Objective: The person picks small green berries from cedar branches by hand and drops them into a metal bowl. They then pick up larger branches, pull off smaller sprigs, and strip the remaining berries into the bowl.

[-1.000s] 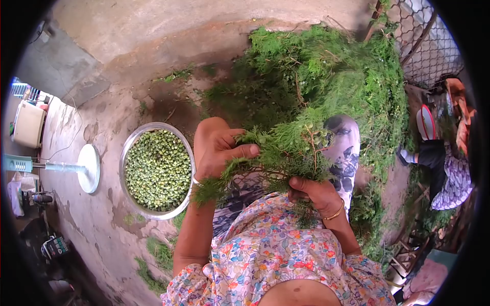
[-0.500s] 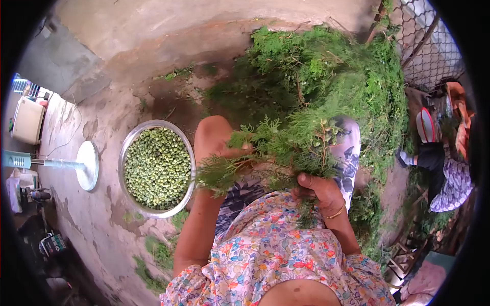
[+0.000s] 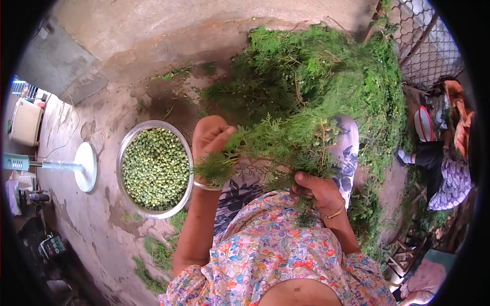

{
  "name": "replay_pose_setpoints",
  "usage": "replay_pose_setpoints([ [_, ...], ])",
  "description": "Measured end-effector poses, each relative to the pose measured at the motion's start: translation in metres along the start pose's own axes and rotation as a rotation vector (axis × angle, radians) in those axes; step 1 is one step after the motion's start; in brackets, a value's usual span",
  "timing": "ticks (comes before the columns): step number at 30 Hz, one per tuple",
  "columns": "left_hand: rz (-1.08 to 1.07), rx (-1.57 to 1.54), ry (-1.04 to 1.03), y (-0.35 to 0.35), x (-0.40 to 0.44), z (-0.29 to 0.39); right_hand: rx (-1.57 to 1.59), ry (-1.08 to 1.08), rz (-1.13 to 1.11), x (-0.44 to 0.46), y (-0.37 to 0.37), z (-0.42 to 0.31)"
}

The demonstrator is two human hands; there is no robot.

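My right hand (image 3: 322, 193) is closed around the stem end of a leafy green conifer branch (image 3: 286, 145), whose flat sprays spread over my lap. Small pale green cones show on its right part. By my left knee, my left hand (image 3: 215, 143) has its fingers curled together beside the branch's left tips. Whatever is between those fingers is hidden. To the left on the ground stands a round metal basin (image 3: 121, 173), heaped with small green cones (image 3: 155, 168).
A large pile of cut conifer branches (image 3: 326, 66) lies ahead and along my right side. A fan (image 3: 87, 167) lies at the left in this view. Another person's patterned garment (image 3: 450, 186) shows at the far right, near wire fencing (image 3: 429, 48).
My left hand has drawn back leftward from among the branch's foliage towards my left knee, and its curled fingers now show. My right hand keeps its hold on the branch.
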State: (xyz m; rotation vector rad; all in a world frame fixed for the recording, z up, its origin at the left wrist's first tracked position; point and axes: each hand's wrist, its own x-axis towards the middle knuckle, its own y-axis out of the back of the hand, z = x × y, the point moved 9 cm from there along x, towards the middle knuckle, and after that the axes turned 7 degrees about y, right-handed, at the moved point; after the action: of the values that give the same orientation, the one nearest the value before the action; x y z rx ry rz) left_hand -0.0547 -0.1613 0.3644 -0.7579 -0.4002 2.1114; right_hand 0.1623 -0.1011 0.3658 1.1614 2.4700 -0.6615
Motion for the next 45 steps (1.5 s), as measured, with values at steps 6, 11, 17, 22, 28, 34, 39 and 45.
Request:
replay_pose_setpoints([
  [6, -0.13, -0.146, 0.138, -0.017, -0.013, -0.02, 0.05, -0.006, -0.041, 0.008, 0.005, 0.01],
  [11, -0.542, -0.3, 0.341, -0.036, -0.006, -0.064, 0.011, -0.014, -0.104, 0.006, -0.005, 0.008],
  [17, -0.329, -0.337, 0.23, -0.044, -0.005, -0.048, -0.036, -0.037, -0.122, 0.006, -0.007, 0.013],
  [22, -0.387, -0.15, 0.102, -0.056, -0.013, -0.016, -0.134, -0.052, -0.138, 0.006, -0.008, 0.016],
  [28, -0.388, -0.068, 0.235, -0.06, -0.021, -0.001, -0.265, -0.116, -0.124, 0.006, -0.001, 0.023],
  [34, -0.138, 0.272, 0.145, -0.03, -0.006, 0.003, -0.242, -0.052, -0.178, 0.004, -0.016, 0.011],
  [39, -0.184, 0.741, -0.057, -0.033, 0.011, 0.019, -0.24, -0.032, -0.149, 0.0, -0.015, 0.006],
  [45, -0.095, 0.509, -0.07, -0.041, 0.001, 0.024, -0.3, 0.019, -0.103, 0.011, -0.003, 0.016],
])
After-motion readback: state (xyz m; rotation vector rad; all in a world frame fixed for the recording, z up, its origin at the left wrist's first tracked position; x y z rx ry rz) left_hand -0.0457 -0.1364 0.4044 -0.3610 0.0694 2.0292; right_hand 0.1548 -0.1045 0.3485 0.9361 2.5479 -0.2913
